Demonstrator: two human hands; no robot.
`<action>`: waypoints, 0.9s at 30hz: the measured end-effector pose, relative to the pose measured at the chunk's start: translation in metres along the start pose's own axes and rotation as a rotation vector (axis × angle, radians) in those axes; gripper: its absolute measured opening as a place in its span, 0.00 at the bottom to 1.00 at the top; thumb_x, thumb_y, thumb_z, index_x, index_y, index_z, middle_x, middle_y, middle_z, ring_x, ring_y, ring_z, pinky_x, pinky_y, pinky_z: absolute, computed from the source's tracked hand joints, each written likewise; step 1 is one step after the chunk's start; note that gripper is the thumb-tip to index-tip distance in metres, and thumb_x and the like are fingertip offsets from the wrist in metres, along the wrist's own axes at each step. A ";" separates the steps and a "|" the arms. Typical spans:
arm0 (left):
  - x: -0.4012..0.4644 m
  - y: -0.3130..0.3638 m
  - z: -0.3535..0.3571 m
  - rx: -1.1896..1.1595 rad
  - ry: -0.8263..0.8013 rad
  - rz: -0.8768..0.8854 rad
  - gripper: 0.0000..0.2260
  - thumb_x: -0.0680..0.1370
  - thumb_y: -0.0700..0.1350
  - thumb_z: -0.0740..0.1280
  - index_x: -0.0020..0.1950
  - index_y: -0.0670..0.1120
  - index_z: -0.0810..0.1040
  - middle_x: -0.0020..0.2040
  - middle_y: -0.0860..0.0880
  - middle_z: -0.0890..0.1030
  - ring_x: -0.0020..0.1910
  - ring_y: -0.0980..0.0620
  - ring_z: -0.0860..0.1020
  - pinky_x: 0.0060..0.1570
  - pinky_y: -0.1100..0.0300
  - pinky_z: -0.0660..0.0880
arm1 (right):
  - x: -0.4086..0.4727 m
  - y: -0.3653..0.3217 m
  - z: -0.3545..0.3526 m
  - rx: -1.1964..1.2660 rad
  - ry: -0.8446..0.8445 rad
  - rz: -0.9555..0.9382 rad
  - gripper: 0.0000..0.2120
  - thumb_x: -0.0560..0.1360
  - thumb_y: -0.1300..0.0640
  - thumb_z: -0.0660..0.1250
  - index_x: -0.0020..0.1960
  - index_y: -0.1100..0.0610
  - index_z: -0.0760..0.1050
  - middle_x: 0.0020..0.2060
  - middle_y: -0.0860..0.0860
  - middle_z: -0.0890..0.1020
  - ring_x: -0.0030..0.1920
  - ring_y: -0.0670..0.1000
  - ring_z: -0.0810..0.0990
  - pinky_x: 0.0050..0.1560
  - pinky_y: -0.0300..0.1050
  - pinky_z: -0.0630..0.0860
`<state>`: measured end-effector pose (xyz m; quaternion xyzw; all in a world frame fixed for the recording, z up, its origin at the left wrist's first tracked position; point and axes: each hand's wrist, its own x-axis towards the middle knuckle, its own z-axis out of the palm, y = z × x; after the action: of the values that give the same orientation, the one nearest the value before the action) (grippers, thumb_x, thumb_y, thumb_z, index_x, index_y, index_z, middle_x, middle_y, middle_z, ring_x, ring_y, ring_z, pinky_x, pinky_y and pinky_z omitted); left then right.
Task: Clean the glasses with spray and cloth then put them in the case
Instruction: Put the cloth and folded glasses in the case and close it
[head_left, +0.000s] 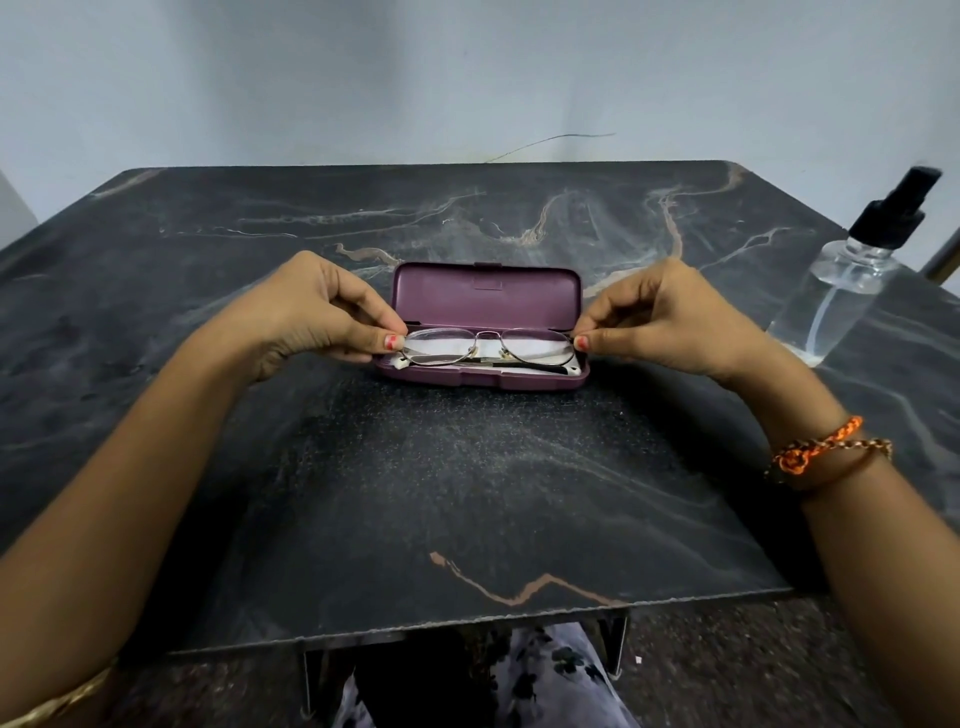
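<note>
From the head view, both hands are on the glasses (488, 347): the left hand (317, 312) pinches one end of the frame, the right hand (660, 317) pinches the other. The glasses sit folded in the open purple case (485, 299) mid-table (415, 493), over a white cloth (485, 347). The spray bottle (841, 280) stands well off to the right.

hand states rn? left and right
Left hand: pinching the left end of the glasses.
Right hand: pinching the glasses' right end, over the open case.
</note>
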<state>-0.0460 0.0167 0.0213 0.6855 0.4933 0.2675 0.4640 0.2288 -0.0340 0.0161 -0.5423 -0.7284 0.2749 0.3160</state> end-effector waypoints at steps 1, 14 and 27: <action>0.000 0.000 0.000 -0.005 0.000 0.003 0.06 0.57 0.37 0.73 0.30 0.46 0.82 0.26 0.50 0.82 0.28 0.58 0.79 0.28 0.69 0.77 | 0.000 0.000 0.000 0.018 -0.008 0.012 0.06 0.67 0.66 0.72 0.37 0.56 0.80 0.36 0.59 0.84 0.35 0.50 0.79 0.42 0.46 0.77; -0.001 -0.004 -0.008 -0.045 -0.101 -0.064 0.32 0.55 0.28 0.75 0.51 0.53 0.70 0.55 0.51 0.73 0.34 0.54 0.80 0.34 0.66 0.79 | 0.001 0.002 0.002 0.200 -0.003 0.167 0.18 0.67 0.68 0.71 0.55 0.61 0.70 0.35 0.54 0.80 0.33 0.51 0.78 0.32 0.38 0.76; 0.003 -0.010 -0.005 -0.120 -0.077 -0.100 0.40 0.58 0.23 0.71 0.66 0.45 0.64 0.45 0.43 0.81 0.39 0.48 0.80 0.36 0.59 0.80 | 0.008 0.011 0.010 0.629 0.041 0.294 0.26 0.69 0.77 0.63 0.65 0.62 0.69 0.52 0.56 0.80 0.44 0.52 0.80 0.43 0.42 0.81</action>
<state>-0.0532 0.0224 0.0137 0.6407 0.4918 0.2463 0.5357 0.2264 -0.0239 0.0031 -0.5230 -0.5155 0.5175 0.4393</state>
